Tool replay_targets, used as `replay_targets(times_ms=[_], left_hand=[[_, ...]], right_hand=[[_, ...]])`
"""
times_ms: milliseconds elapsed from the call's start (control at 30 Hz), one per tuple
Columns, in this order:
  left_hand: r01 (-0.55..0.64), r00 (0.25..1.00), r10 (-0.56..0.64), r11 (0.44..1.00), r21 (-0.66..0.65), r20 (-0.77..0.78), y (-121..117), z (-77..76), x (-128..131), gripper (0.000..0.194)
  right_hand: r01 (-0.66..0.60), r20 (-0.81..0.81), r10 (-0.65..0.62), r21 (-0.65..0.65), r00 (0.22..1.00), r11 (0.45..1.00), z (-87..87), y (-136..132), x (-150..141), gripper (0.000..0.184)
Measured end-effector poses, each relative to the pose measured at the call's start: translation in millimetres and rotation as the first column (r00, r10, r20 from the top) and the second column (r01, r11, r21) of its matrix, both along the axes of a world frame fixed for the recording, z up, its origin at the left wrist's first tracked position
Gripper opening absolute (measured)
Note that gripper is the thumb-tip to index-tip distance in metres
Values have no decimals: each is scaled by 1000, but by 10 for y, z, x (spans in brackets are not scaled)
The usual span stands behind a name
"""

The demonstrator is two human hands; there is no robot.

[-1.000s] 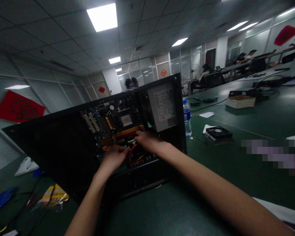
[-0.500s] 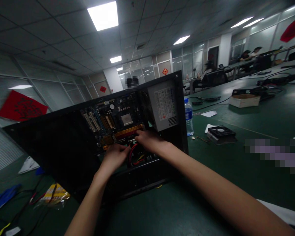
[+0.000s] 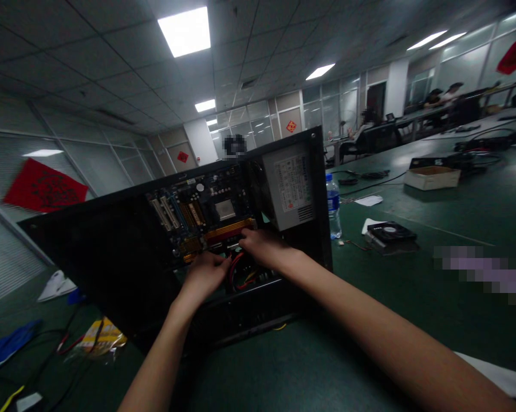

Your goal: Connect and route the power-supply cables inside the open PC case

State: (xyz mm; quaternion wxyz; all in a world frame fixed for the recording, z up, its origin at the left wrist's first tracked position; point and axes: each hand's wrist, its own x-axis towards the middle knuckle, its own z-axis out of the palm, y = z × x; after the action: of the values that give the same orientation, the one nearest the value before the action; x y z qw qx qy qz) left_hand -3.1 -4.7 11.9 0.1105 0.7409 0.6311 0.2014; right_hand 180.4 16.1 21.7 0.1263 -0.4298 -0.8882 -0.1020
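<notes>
An open black computer case (image 3: pixel 98 252) stands tilted on the table, its inside facing me. Within it are a motherboard (image 3: pixel 200 212) with bare memory slots (image 3: pixel 229 230) along its lower part and a grey power supply (image 3: pixel 288 191) at upper right. My left hand (image 3: pixel 206 274) is closed in a pinch by the board's lower edge, beside red and yellow power cables (image 3: pixel 236 272). Just right of it, my right hand (image 3: pixel 262 247) has its fingers bent together below the memory slots. What lies between the fingertips of either hand is too dark and small to make out.
Right of the case stand a water bottle (image 3: pixel 333 206), a CPU cooler with fan (image 3: pixel 390 236) and an open cardboard box (image 3: pixel 432 176). At left lie a yellow packet (image 3: pixel 102 337), loose cables and a blue cloth-like item (image 3: pixel 11 346). People sit at far tables.
The whole view has shifted slightly, with everything a little further right in the picture. Both hands keep nearly the same place and pose inside the case.
</notes>
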Motion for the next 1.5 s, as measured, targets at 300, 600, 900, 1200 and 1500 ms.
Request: replay_targets(times_ms=[300,600,900,1200,1500], left_hand=[[-27,1000,27,1000,-2,-11,15,-20,-28,46],[-70,995,73,997,43,-67,-14,23,-30,42],[-94,988,99,994,51,-115,-9,16,38,44],[-90,990,92,996,27,-107,-33,37,42,39],[-85,992,89,995,42,-89,-21,29,4,37]], right_hand=[[-13,-10,13,13,1000,1000,-33,12,1,30],[-46,-50,49,57,998,997,0,-19,6,28],[-63,-41,65,51,997,997,-32,18,-22,26],[-149,23,147,108,989,983,-79,68,-137,26],[-155,68,147,141,987,978,-116,220,-136,25]])
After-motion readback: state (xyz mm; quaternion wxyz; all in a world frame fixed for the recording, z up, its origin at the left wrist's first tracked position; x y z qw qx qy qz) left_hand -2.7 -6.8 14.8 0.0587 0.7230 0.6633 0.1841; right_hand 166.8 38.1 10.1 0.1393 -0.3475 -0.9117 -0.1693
